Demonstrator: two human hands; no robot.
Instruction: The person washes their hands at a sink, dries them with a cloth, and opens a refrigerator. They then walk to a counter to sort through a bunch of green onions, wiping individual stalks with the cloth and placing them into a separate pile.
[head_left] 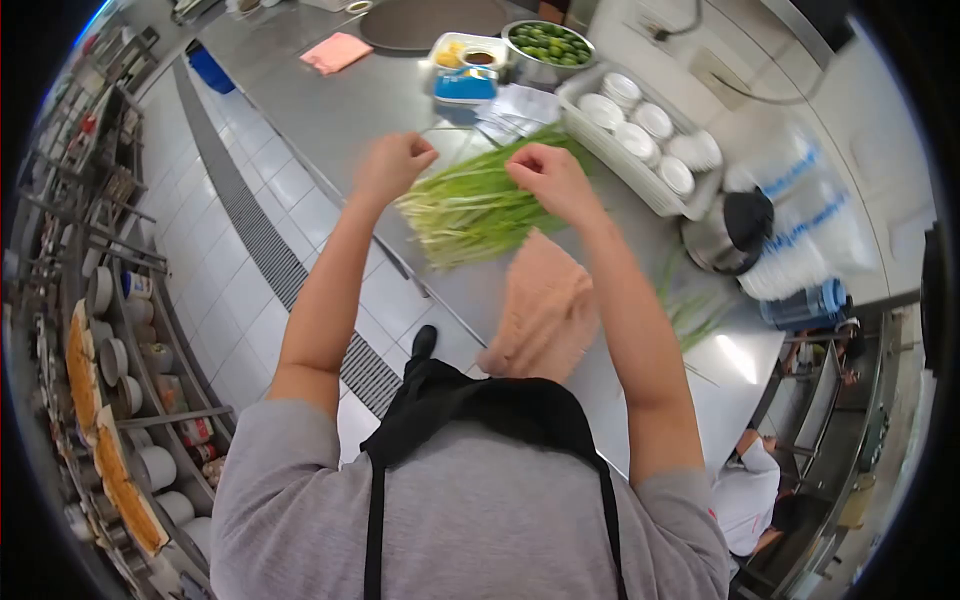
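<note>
A wide bunch of green onions, pale at one end and green at the other, lies on the steel table. Over its left side is my left hand, its fingers pinched together and slightly blurred. My right hand is above the green part, thumb and fingers also closed in a pinch. Whatever either hand holds is too thin or hidden to make out. A peach-coloured cloth rests on the table nearer my body, below the bunch. Loose green leaves are scattered to the right of my right forearm.
Beyond the bunch stand a bowl of green limes, a blue-and-white tub and a white tray of white lidded cups. A dark-lidded steel pot is at right. Another person is at lower right.
</note>
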